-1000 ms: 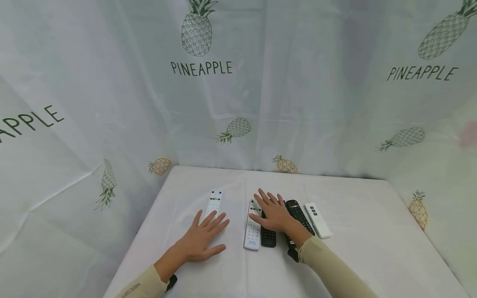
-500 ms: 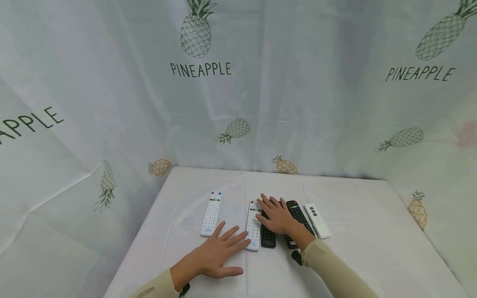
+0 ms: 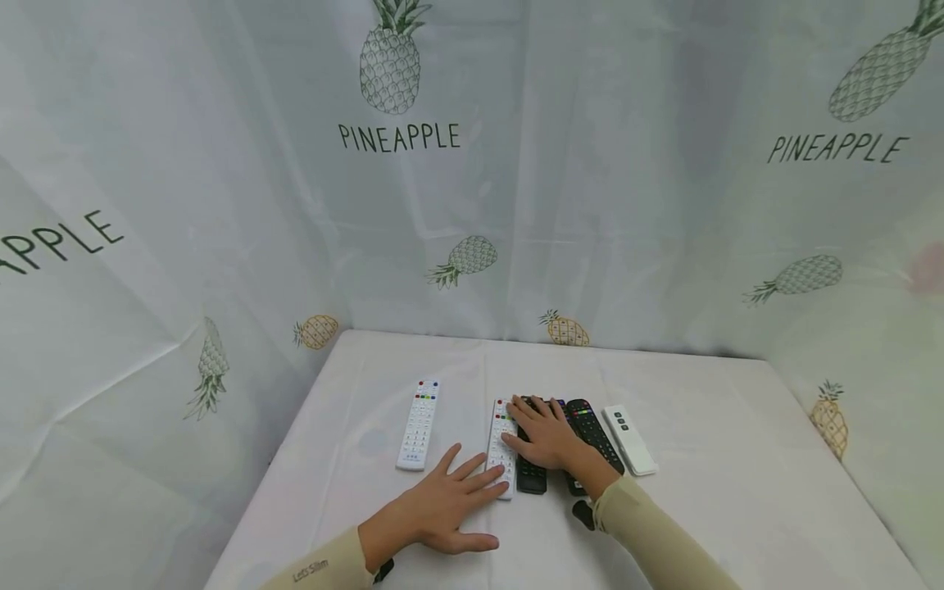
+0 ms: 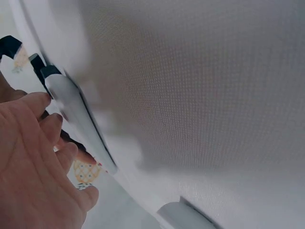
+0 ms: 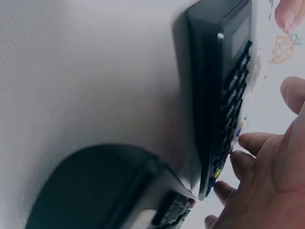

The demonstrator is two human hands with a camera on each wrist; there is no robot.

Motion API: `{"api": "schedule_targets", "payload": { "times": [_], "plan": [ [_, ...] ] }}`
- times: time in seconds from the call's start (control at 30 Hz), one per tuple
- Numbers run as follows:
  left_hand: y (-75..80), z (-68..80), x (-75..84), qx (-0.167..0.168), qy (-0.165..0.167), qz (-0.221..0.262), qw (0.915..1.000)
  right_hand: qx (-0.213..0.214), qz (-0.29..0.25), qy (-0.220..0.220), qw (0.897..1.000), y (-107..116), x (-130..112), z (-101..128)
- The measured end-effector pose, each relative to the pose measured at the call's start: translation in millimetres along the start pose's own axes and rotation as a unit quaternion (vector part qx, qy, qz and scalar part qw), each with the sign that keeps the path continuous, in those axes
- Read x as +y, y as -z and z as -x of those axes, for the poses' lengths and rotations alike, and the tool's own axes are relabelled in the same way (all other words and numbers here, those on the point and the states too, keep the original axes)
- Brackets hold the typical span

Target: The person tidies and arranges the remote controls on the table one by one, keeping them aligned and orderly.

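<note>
On table, flat right hand [image 3: 546, 438] half-hiding black remote [image 3: 530, 467], left hand [image 3: 450, 504] flat, grip released.

White cloth [image 3: 737, 459] covering table. Backdrop [image 3: 590, 205] showing green and yellow pineapples, dark "PINEAPPLE" lettering. My sleeves [image 3: 656, 541] showing beige. Two white remotes [image 3: 419, 424] [image 3: 502, 447] carrying red, green, yellow, blue buttons. Two black remotes [image 3: 529, 474] [image 3: 590, 426] lying between; one showing coloured buttons. Small white remote [image 3: 629, 438] showing dark buttons.

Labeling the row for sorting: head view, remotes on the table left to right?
White remote apart at left → white remote under both hands → black remote → black remote with coloured buttons → small white remote.
</note>
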State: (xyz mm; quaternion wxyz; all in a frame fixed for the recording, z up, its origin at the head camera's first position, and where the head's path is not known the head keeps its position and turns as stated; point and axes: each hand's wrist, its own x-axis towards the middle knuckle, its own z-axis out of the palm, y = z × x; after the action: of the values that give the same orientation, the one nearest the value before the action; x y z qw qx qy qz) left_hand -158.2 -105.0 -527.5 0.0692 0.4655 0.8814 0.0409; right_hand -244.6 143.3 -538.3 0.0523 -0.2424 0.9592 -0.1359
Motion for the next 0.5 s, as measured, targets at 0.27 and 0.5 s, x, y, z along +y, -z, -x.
{"api": "schedule_targets", "payload": {
  "times": [0.27, 0.5],
  "plan": [
    [-3.0, -4.3, -2.1, -0.015, 0.005, -0.003, 0.9999, 0.007, 0.006, 0.000, 1.000, -1.0, 0.6, 0.2],
    [-4.7, -5.8, -2.5, -0.014, 0.003, 0.002, 0.9999, -0.010, 0.020, -0.002, 1.000, -3.3, 1.2, 0.2]
  ]
}}
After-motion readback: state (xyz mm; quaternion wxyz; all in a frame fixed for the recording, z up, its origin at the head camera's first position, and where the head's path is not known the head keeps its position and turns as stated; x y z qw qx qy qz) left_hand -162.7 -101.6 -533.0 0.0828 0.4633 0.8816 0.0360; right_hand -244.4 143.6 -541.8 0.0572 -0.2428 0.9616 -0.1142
